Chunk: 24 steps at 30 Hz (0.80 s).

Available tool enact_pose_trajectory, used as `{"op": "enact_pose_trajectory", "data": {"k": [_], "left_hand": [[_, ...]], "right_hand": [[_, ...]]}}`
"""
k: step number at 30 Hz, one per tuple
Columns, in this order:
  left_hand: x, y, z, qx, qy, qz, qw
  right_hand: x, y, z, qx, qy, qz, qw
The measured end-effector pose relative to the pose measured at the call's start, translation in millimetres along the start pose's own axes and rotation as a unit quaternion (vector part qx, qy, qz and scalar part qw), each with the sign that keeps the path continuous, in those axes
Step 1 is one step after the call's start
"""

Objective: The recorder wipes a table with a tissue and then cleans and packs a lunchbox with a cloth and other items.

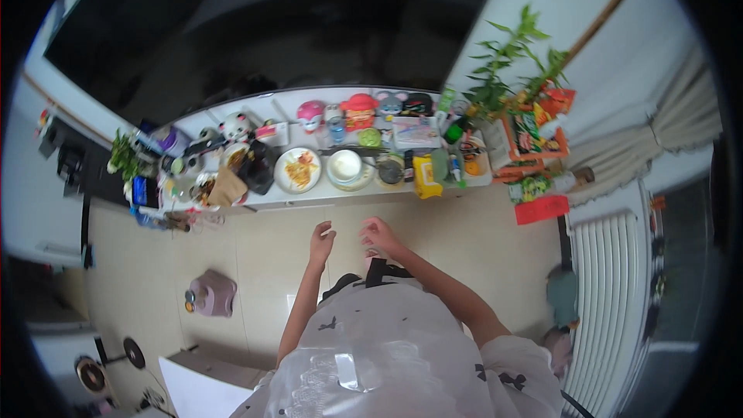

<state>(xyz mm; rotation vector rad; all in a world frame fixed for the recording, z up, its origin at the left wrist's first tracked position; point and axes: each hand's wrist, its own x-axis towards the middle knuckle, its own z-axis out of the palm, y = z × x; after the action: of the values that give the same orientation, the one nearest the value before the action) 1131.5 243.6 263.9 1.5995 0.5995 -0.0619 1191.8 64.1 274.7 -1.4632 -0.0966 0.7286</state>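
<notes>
Both bare hands hang over the tiled floor, just in front of a crowded white TV cabinet. My left hand point(322, 239) has loosely bent fingers and holds nothing. To its right, my right hand point(378, 233) is also empty, its fingers curled but apart. Nearest on the cabinet top are a white plate with food remains point(298, 170), a white bowl point(345, 166) stacked on other dishes, and a yellow soft packet point(428, 177) at the front edge. A crumpled brown paper point(227, 187) lies left of the plate, beside a black plastic bag point(258, 167).
Figurines, including a red-hatted one point(359, 111), line the cabinet's back below a large dark television point(278, 23). An orange crate of snack packets point(538, 140) and a green plant point(499, 78) stand right. A pink stool point(217, 294) is on the floor left; a white radiator point(603, 302) stands right.
</notes>
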Motion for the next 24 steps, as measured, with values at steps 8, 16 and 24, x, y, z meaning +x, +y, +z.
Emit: {"op": "enact_pose_trajectory", "data": {"k": [8,16,24], "left_hand": [[35.8,6.5,52.5,0.088,-0.144,0.005,0.986],[40.5,-19.4,135.4,0.162,-0.394,-0.087,0.901],[-26.6,-29.2,253.3,0.335,-0.616,-0.083,0.708]], "right_hand": [[-28.9,4.4,-34.5,0.025,0.150,0.023,0.988],[-113.5,45.4,-62.5,0.169,0.384,0.016,0.908],[-223.5,111.6,-31.1,0.314,0.602,0.035,0.733]]}}
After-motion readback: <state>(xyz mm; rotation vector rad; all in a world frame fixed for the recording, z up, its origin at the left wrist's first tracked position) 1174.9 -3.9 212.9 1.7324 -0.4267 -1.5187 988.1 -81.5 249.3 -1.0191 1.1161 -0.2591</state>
